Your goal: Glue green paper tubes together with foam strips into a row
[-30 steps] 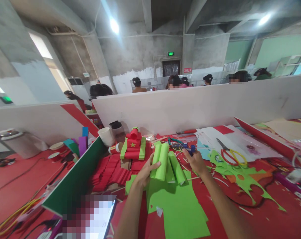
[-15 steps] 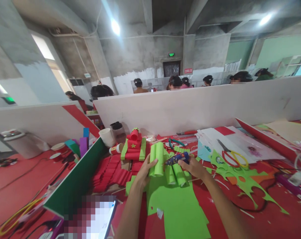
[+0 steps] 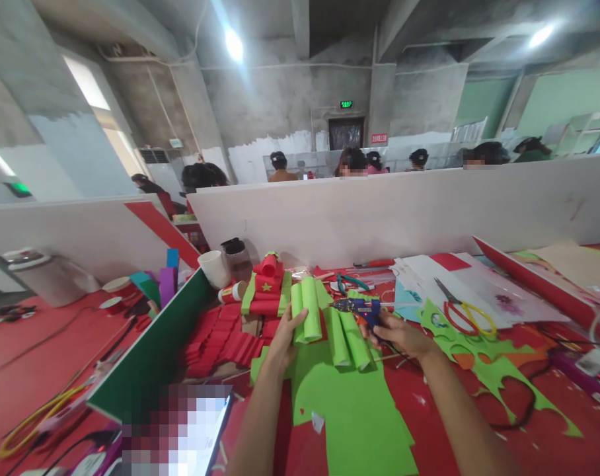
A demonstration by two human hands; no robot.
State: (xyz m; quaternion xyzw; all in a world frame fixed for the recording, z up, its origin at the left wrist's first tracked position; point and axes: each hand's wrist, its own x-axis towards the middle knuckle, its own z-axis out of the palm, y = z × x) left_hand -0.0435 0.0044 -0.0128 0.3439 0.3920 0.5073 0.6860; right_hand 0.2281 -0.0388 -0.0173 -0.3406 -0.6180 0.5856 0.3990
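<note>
My left hand point(image 3: 282, 344) is closed round a pair of joined light-green paper rolls point(image 3: 307, 308), holding them upright. My right hand point(image 3: 398, 332) grips a blue glue gun point(image 3: 360, 307) whose nozzle points left toward the held rolls. Between my hands, more green rolls point(image 3: 347, 337) lie on a sheet of green paper point(image 3: 359, 423). Behind them stands a red paper model with green straps and a star point(image 3: 266, 291).
Red-and-yellow scissors point(image 3: 461, 314) lie on white sheets at the right, beside green paper offcuts point(image 3: 498, 370). Pliers point(image 3: 347, 283), a white cup point(image 3: 214, 269) and a dark jar point(image 3: 235, 254) sit near the white partition point(image 3: 404, 211). A green board point(image 3: 151, 360) leans at left. Other people sit beyond.
My right hand reached forward, picked up the glue gun and brought it to the green rolls. My left hand lifted the joined rolls slightly and kept hold of them.
</note>
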